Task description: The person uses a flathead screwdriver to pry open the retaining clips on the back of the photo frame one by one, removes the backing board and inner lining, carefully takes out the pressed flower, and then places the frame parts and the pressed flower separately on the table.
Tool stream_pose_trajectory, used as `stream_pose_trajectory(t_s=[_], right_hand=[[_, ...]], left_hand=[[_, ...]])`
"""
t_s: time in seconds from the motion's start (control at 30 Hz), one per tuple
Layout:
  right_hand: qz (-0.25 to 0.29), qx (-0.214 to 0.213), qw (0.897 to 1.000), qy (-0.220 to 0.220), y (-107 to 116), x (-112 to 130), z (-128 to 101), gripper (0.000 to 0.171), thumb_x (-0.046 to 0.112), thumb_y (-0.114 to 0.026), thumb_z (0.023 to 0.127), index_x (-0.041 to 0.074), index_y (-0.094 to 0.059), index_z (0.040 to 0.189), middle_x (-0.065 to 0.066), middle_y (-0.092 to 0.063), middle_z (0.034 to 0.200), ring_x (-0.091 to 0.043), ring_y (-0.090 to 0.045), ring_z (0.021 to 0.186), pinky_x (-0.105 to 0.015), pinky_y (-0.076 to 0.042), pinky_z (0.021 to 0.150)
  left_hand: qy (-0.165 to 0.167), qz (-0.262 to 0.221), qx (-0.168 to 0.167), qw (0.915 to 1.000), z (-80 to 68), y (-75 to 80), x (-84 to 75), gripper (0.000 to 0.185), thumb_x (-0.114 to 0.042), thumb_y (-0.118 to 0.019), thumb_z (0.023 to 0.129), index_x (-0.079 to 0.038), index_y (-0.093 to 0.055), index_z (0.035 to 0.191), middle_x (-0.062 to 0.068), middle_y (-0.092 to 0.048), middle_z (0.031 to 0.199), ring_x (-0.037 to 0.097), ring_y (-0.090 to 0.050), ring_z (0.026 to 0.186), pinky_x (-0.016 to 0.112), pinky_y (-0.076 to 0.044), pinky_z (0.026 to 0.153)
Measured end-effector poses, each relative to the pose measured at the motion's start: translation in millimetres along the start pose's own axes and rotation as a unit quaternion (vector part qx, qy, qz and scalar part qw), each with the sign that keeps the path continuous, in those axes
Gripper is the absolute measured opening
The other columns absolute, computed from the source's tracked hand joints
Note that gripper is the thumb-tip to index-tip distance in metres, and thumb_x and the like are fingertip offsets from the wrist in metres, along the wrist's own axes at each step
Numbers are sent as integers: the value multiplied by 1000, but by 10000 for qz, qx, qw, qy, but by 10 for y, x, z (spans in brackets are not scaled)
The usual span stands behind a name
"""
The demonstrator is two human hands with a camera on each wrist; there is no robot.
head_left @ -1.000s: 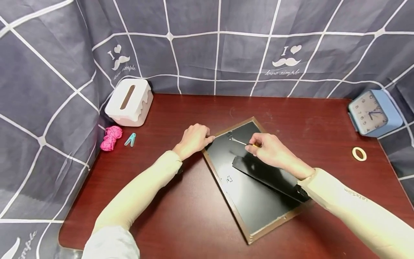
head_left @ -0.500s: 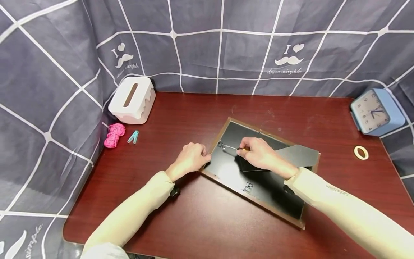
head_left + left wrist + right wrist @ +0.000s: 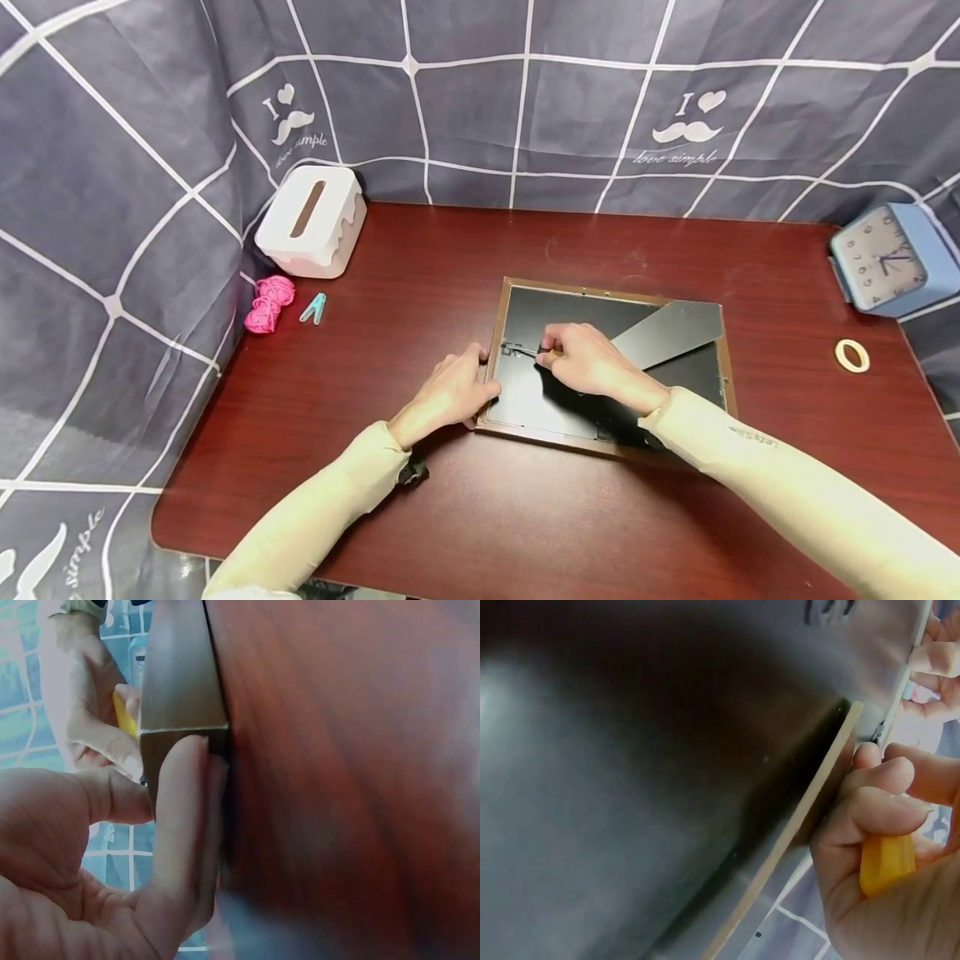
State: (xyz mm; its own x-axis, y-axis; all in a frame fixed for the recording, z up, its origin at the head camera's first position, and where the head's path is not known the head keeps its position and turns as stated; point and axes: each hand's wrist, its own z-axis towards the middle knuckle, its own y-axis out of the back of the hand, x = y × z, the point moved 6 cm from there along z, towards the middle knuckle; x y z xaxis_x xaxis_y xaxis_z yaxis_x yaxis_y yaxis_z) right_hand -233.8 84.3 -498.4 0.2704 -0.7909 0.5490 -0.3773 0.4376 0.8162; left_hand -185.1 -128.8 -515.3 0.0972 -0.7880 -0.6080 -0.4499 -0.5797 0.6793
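Observation:
A picture frame (image 3: 693,379) with a brown wooden rim lies face down on the table, black backing up, its grey stand flap (image 3: 667,329) swung out. My left hand (image 3: 480,379) grips the frame's left edge near the front corner; in the left wrist view my fingers (image 3: 180,817) press against that corner of the frame (image 3: 180,682). My right hand (image 3: 546,350) holds a small screwdriver by its yellow handle (image 3: 885,862), and its metal tip rests at a clip (image 3: 512,349) on the left side of the backing (image 3: 630,750).
On the dark red table (image 3: 450,517) a white tissue box (image 3: 311,221) stands at the back left, with pink yarn (image 3: 268,304) and a teal clip (image 3: 313,308) beside it. A blue clock (image 3: 888,258) and a tape roll (image 3: 852,356) sit at the right. Checked cloth walls surround the table.
The frame has turned anticlockwise from a diagonal lie to square with the table's front edge. Both hands stayed on it and came a little nearer me.

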Motion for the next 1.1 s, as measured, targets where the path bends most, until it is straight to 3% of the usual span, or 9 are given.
stream_pose_trajectory(t_s=[0.23,0.43,0.63,0.9,1.1], right_hand=[[-28,26,10000,-25,-27,10,22,11,34,-75,99,28,-69,92,7,-57,68,-14,-55,65,-28,-43,59],[415,58,9991,73,72,135,-44,14,29,-75,99,24,-67,89,7,-54,65,-14,-53,62,-28,-40,59],[925,191,9954,-137,255,345,-161,15,21,-74,99,15,-67,86,5,-55,66,-15,-52,64,-28,-42,66],[1160,342,9922,-308,237,306,-152,13,20,-73,99,15,-68,88,5,-58,70,-14,-52,65,-28,-43,68],[1590,418,9850,-526,211,263,-152,15,19,-74,98,15,-67,85,7,-59,72,-15,-52,69,-29,-44,72]], left_hand=[[-220,-394,54,9990,-143,73,-111,50,-24,-69,97,-10,-53,142,9,-75,84,14,-71,46,28,-63,58],[-472,-518,102,9975,-117,48,-77,40,-21,-66,96,-12,-53,132,13,-76,86,15,-70,44,32,-60,41],[-359,-522,157,9979,-63,21,-29,39,-22,-67,96,-16,-54,132,8,-76,87,13,-70,43,32,-62,42],[-293,-526,211,9980,9,-34,69,39,-25,-66,97,-24,-54,134,4,-74,87,15,-73,46,34,-65,45],[-432,-572,226,9972,-57,14,-26,35,-20,-64,97,-17,-53,130,5,-71,84,13,-70,44,33,-64,44]])
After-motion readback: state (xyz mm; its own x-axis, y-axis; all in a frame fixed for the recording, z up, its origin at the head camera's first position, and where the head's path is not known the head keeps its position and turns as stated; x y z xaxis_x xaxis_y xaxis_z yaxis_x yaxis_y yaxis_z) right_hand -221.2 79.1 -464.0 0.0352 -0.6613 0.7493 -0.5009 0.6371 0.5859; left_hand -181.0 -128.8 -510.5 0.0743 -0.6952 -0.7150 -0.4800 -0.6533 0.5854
